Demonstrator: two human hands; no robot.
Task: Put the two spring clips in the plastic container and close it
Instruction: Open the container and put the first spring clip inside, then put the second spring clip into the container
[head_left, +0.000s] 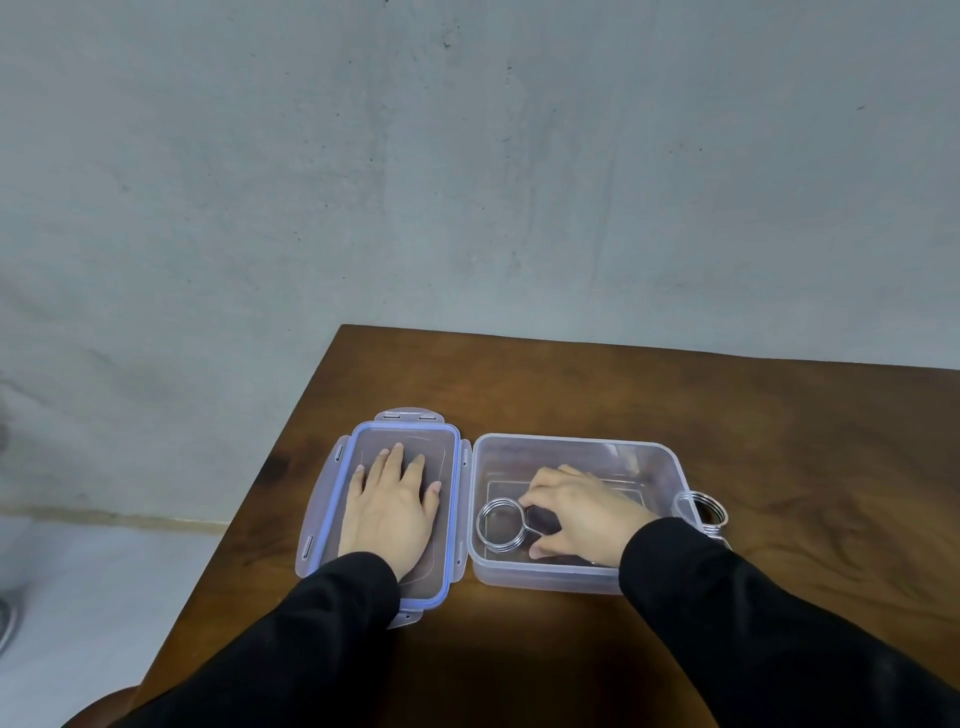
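Spring clip sits inside the open container, pinched by the right hand. At nine o'clock, the left hand lies flat and spread on the lid, holding nothing.

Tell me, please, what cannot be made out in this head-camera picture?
- Second spring clip, head view: lower part hidden by the right sleeve, the rest blurred through the container wall.
- First spring clip: handles covered by the right hand.
- Lid: middle hidden under the left hand.

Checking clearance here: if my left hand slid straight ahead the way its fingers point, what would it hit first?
The left hand lies flat on the lid, fingers pointing toward the wall. It would probably first meet the lid's raised blue-edged far rim, then the latch tab beyond.
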